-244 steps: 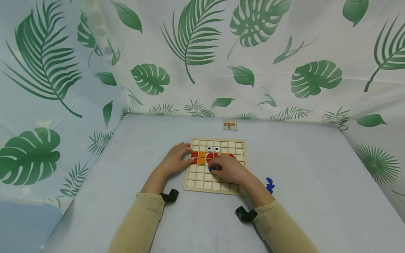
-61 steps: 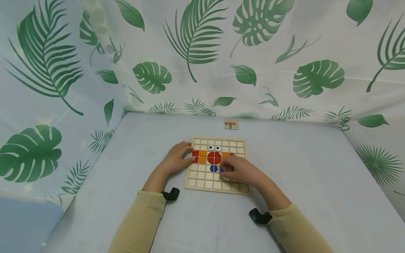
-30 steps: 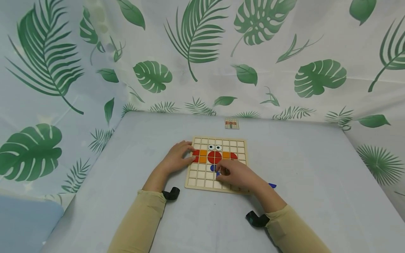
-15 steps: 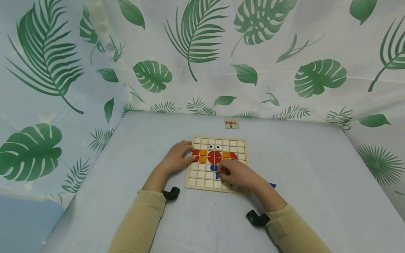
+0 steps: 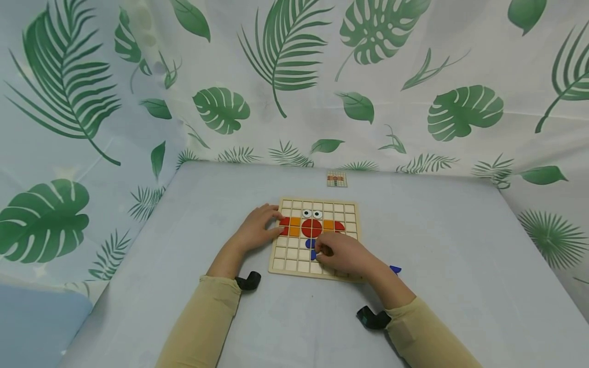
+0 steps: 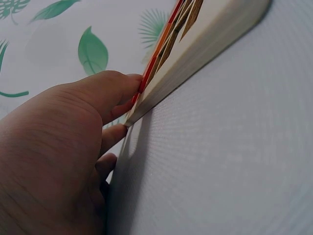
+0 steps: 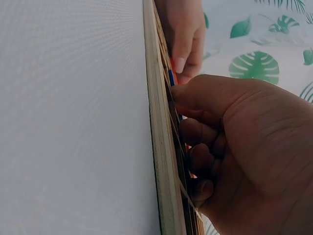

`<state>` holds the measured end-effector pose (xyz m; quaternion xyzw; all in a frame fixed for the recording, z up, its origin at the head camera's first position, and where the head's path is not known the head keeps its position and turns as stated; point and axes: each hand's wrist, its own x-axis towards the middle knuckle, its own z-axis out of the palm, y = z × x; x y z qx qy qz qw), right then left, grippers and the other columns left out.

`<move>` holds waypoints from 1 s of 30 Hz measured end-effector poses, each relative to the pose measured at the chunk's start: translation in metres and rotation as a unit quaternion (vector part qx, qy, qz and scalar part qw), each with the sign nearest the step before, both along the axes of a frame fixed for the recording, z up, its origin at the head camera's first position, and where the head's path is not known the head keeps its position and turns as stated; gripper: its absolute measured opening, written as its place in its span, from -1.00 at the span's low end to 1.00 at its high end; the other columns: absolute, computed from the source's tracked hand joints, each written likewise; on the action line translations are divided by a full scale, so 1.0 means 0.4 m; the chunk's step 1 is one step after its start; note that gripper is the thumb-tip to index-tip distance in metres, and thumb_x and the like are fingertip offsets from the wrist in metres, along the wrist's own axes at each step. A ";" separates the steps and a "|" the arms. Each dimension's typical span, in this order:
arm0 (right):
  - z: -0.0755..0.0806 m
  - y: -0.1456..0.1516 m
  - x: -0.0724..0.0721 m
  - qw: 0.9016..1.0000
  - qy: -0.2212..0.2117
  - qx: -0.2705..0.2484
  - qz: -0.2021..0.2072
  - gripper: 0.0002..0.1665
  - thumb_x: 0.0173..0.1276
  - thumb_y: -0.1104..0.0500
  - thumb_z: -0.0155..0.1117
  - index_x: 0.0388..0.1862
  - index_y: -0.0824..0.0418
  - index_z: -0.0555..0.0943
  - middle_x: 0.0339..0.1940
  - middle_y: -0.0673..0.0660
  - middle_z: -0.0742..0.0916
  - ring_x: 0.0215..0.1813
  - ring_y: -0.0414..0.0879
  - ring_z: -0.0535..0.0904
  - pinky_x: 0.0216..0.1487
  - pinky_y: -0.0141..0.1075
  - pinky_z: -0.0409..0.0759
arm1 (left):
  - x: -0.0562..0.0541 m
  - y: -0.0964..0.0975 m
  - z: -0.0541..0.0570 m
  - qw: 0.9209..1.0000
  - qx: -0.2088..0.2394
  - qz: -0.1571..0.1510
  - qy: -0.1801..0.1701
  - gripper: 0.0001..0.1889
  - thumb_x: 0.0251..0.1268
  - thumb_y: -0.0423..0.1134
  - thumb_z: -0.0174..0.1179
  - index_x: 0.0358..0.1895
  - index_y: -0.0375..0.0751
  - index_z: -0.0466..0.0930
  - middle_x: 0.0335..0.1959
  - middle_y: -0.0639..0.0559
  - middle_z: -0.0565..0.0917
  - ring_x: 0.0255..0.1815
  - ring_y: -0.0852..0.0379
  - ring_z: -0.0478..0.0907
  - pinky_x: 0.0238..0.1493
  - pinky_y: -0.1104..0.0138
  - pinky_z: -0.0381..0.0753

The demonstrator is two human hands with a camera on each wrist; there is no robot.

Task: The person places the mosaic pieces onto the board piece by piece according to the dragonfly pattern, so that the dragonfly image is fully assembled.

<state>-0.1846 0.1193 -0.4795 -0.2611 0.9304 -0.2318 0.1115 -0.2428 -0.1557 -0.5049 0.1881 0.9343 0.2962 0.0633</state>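
A square wooden grid board (image 5: 285,265) lies on the table. It bears red and orange pieces, two eye pieces (image 5: 312,213) and a red disc (image 5: 311,228). Blue round-edged pieces (image 5: 310,244) sit below the disc. My right hand (image 5: 344,251) has its thumb and forefinger on a small blue piece (image 5: 313,254), pinching it low on the board, its other fingers curled. My left hand (image 5: 255,228) rests at the board's left edge. In the left wrist view its thumb touches the red piece (image 6: 150,68) and other fingertips meet the board's side.
A loose blue piece (image 5: 395,269) lies right of the board, partly behind my right forearm. A small patterned card (image 5: 337,179) lies near the table's far edge. Black wrist devices (image 5: 248,281) sit at both cuffs. A leaf-patterned curtain (image 5: 294,128) rises behind and beside the table.
Over eight seconds blue pieces have gathered below the red disc, and fewer lie right of the board. Lately my right hand has brought another blue piece lower and shifted it slightly left. My left hand stays put.
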 end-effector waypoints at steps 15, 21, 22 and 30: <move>0.019 0.018 -0.003 1.000 -0.002 -0.029 0.009 -0.90 0.36 0.04 0.33 -0.35 -0.11 0.58 -0.46 -0.18 0.58 -0.35 -0.22 0.46 -0.33 -0.35 0.48 | 0.003 0.000 0.007 1.000 0.003 -0.001 -0.008 -0.65 0.39 0.04 0.18 0.11 -0.02 0.54 0.51 -0.01 0.32 0.63 -0.09 0.01 0.66 0.03 -0.09; 0.047 0.048 -0.011 0.999 0.001 -0.038 0.003 -0.87 0.39 0.06 0.30 -0.39 -0.06 0.58 -0.50 -0.15 0.58 -0.40 -0.21 0.45 -0.38 -0.35 0.46 | 0.005 0.002 0.005 1.000 0.001 0.001 -0.009 -0.65 0.38 0.05 0.18 0.12 0.01 0.53 0.51 0.00 0.31 0.63 -0.09 -0.01 0.65 0.01 -0.10; 0.053 0.058 -0.014 0.999 0.003 -0.039 -0.002 -0.88 0.40 0.07 0.29 -0.38 -0.05 0.59 -0.49 -0.14 0.59 -0.40 -0.20 0.45 -0.38 -0.34 0.46 | 0.005 0.002 0.005 1.000 0.001 0.001 -0.010 -0.65 0.39 0.05 0.18 0.12 0.01 0.53 0.52 0.00 0.30 0.63 -0.09 -0.01 0.66 0.01 -0.10; 0.094 0.181 -0.020 0.997 -0.003 -0.042 -0.065 -0.95 0.43 0.05 0.25 -0.24 -0.02 0.61 -0.41 -0.06 0.61 -0.33 -0.13 0.46 -0.38 -0.30 0.46 | 0.007 0.003 0.009 1.000 -0.002 0.004 -0.017 -0.65 0.40 0.06 0.16 0.13 0.01 0.52 0.52 0.01 0.30 0.64 -0.07 -0.02 0.66 0.02 -0.10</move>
